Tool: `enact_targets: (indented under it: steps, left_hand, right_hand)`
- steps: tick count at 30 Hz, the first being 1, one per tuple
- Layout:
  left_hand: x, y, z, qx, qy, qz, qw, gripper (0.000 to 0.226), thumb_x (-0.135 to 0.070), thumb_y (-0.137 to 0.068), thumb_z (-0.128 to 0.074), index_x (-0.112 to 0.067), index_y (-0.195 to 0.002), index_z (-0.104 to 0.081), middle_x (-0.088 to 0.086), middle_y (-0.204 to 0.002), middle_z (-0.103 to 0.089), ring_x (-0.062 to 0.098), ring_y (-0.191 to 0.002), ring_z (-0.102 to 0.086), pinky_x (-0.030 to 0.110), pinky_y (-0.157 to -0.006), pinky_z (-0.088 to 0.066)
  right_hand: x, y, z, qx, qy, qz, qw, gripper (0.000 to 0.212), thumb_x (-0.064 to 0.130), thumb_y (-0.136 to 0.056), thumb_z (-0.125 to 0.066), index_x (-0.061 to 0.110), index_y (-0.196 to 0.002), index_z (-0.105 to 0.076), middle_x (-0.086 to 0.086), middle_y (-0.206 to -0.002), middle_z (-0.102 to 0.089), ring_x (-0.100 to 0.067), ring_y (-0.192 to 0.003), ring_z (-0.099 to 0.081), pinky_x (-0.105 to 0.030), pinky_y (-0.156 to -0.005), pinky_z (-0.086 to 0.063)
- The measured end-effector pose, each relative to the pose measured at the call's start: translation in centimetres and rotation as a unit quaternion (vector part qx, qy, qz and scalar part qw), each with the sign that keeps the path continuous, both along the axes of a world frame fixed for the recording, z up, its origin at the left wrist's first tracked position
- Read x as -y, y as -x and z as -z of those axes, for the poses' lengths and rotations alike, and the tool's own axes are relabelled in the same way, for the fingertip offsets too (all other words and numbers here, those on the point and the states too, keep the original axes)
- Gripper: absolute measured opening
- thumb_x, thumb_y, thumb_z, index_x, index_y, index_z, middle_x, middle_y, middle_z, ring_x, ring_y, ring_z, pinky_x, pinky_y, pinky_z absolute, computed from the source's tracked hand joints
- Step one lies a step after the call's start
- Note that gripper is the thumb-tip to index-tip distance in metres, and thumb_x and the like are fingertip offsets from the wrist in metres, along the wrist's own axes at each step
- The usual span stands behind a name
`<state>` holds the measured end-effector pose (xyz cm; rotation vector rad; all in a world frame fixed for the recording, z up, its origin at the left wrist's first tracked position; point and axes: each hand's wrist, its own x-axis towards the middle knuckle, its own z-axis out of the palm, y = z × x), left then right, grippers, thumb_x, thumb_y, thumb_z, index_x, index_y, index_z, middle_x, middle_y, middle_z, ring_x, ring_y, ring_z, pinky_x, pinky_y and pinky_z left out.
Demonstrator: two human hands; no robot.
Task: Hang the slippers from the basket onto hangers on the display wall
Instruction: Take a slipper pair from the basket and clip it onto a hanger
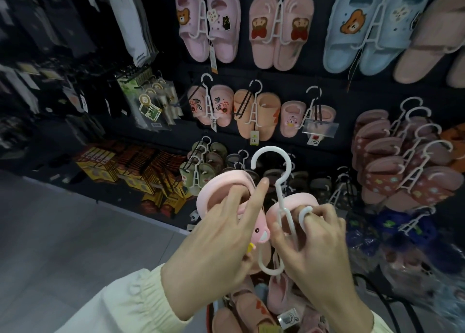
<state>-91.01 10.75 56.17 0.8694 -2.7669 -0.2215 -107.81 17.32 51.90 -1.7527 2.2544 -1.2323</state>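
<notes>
Fitting a pair onto a hanger is the step in hand, judging by how things lie. Nearest, at 6 o'clock, loose slippers [246, 307] sit heaped in the basket [210, 315], of which only a red edge shows. So plenty is left to hang.

Just above, the left hand [214, 237] grasps the left pink slipper [216, 189], with its fingers curled into the opening and its forefinger stretched toward 12 o'clock. The right hand [314, 244] pinches a side loop of the white hanger [278, 196] and presses it against the right pink slipper [299, 198]. The hanger stands upright between the two slippers with its hook at the top. Its lower loop curves below both hands. Whether either slipper is fully seated on its arm I cannot tell, since fingers cover the joints.

Beyond, from 11 to 3 o'clock, the display wall [347, 86] already carries rows of hung pairs, among them a pink bear pair [221, 25] at 12 o'clock. This pair has not reached the wall. It needs seating first, then its hook goes over a peg. The task looks well begun but not near its end.
</notes>
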Motion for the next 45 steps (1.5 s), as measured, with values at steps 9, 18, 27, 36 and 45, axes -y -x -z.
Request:
enact_targets:
  steps: [9, 18, 27, 36, 45]
  left_hand:
    - [0.0, -0.5, 0.3, -0.032, 0.032, 0.020, 0.999, 0.084, -0.026, -0.079, -0.045, -0.011, -0.158, -0.021, 0.003, -0.138, -0.044, 0.022, -0.127, -0.045, 0.041, -0.105, -0.041]
    - [-0.4, -0.8, 0.5, 0.009, 0.038, 0.060, 0.997, 0.084, -0.025, -0.076, -0.048, -0.011, -0.156, -0.025, 0.005, -0.139, -0.045, 0.024, -0.127, -0.043, 0.040, -0.108, -0.037]
    - [-0.9, -0.2, 1.6, 0.021, 0.104, 0.024, 0.994, 0.099, -0.062, -0.080, -0.066, -0.017, -0.158, -0.024, 0.010, -0.144, -0.041, 0.030, -0.132, -0.040, 0.046, -0.108, -0.037]
    - [-0.8, -0.1, 1.9, -0.039, 0.137, -0.002, 0.990, 0.086, -0.058, -0.080, -0.061, -0.016, -0.152, -0.039, 0.012, -0.137, -0.049, 0.032, -0.127, -0.047, 0.045, -0.101, -0.040]
    - [0.0, -1.4, 2.3, -0.053, 0.089, 0.036, 0.994, 0.091, -0.046, -0.071, -0.077, -0.019, -0.150, -0.042, 0.006, -0.138, -0.045, 0.034, -0.131, -0.040, 0.049, -0.102, -0.044]
  right_hand:
    - [0.2, 0.4, -0.3, 0.010, -0.018, -0.031, 0.999, 0.040, 0.049, -0.095, -0.055, 0.026, -0.063, -0.049, 0.015, -0.067, -0.054, -0.014, -0.084, -0.046, -0.040, -0.078, -0.037]
    - [0.1, 0.7, -1.4, 0.077, -0.038, -0.036, 0.996, 0.045, 0.057, -0.095, -0.047, 0.027, -0.061, -0.046, 0.014, -0.084, -0.054, 0.001, -0.089, -0.044, -0.034, -0.074, -0.039]
    - [0.5, 0.1, -2.9, 0.127, -0.064, 0.020, 0.990, 0.044, 0.048, -0.087, -0.055, 0.015, -0.060, -0.054, 0.007, -0.063, -0.046, 0.008, -0.094, -0.040, -0.036, -0.077, -0.032]
    - [0.7, 0.0, -3.2, 0.144, -0.073, -0.014, 0.987, 0.048, 0.056, -0.086, -0.050, 0.016, -0.061, -0.055, 0.005, -0.063, -0.048, -0.004, -0.083, -0.045, -0.043, -0.082, -0.041]
    - [1.2, 2.4, -3.1, 0.209, -0.080, -0.027, 0.974, 0.048, 0.059, -0.091, -0.026, 0.028, -0.076, -0.059, 0.015, -0.084, -0.061, -0.006, -0.090, -0.049, -0.040, -0.083, -0.037]
